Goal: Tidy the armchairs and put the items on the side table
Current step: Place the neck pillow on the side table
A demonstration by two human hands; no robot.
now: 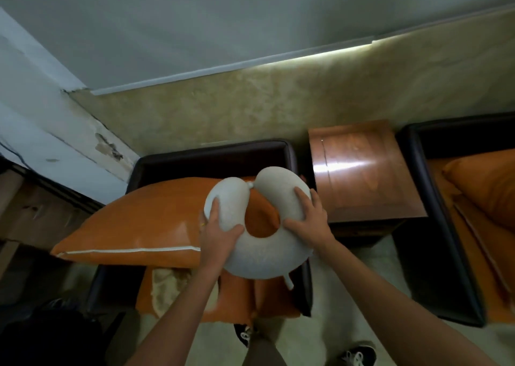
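Observation:
I hold a grey U-shaped neck pillow (257, 257) in both hands above the left armchair (211, 153). My left hand (216, 230) grips its left arm and my right hand (308, 218) grips its right arm. Under the pillow, an orange cushion (133, 226) lies tilted across the armchair's seat. The wooden side table (365, 176) stands just right of this armchair, its glossy top bare. A second armchair (434, 226) with orange cushions (485, 187) is at the far right.
A beige wall runs behind the furniture. A pale cloth (164, 284) lies on the left seat's front edge. My shoes (358, 354) stand on the light floor in front. A dark bag (53, 337) sits at the bottom left.

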